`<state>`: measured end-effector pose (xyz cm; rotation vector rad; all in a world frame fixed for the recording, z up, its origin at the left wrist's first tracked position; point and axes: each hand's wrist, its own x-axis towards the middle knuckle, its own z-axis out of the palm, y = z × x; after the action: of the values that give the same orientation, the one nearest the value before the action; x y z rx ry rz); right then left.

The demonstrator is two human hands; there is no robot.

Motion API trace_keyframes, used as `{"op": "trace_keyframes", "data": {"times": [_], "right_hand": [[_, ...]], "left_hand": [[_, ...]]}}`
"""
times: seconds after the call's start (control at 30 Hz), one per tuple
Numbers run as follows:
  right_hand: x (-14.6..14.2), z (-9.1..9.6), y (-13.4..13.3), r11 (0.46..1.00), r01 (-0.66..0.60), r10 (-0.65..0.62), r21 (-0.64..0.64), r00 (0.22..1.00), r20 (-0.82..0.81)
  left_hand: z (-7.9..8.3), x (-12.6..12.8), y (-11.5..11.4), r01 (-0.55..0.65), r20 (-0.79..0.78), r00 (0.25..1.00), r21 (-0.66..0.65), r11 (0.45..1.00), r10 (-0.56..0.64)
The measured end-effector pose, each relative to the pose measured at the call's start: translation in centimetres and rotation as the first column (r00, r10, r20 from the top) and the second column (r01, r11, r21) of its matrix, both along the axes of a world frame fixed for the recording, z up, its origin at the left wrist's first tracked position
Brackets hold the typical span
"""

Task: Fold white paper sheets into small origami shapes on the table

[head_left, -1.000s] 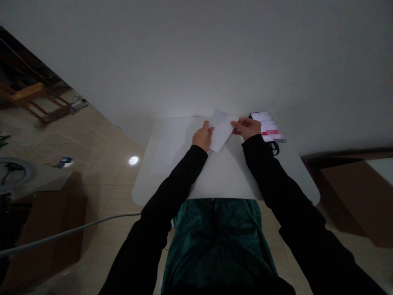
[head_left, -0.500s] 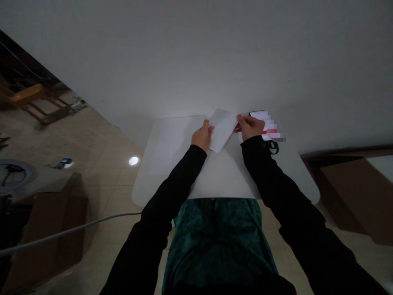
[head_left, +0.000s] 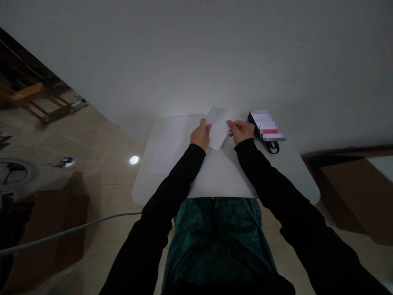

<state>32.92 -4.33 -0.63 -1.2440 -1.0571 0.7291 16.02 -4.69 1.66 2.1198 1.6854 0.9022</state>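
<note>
A folded white paper is held up over the far part of a white table. My left hand grips its left edge with curled fingers. My right hand pinches its right edge. The two hands sit close together, the paper narrow between them. Another white sheet lies flat on the table to the left of my left hand.
A phone with a black strap lies at the table's far right, against the white wall. Cardboard boxes stand on the floor at left and right. A grey cable crosses the tiled floor. A wooden chair is far left.
My right hand has moved left toward my left hand, away from the phone. The paper between them looks narrower than before.
</note>
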Motion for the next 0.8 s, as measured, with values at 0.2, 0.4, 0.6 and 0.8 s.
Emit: {"op": "trace_keyframes", "data": {"times": [0.2, 0.4, 0.6, 0.8], "right_hand": [[-1.6, 0.6, -0.7, 1.0, 0.008, -0.01, -0.01, 0.993, -0.116], [-1.7, 0.4, -0.6, 0.991, -0.11, 0.099, -0.073, 0.986, -0.137], [-1.6, 0.5, -1.1, 0.999, -0.014, 0.014, -0.051, 1.0, -0.008], [-1.9, 0.1, -0.9, 0.988, -0.136, 0.128, -0.068, 0.986, -0.11]], "left_hand": [[0.1, -0.2, 0.0, -0.028, 0.018, 0.999, 0.016, 0.999, 0.028], [-0.2, -0.5, 0.3, -0.06, 0.037, 0.998, 0.009, 0.998, 0.059], [-0.2, -0.2, 0.1, -0.058, 0.075, 0.996, 0.015, 0.998, 0.057], [-0.6, -0.6, 0.6, -0.082, 0.07, 0.994, 0.015, 0.997, 0.081]]}}
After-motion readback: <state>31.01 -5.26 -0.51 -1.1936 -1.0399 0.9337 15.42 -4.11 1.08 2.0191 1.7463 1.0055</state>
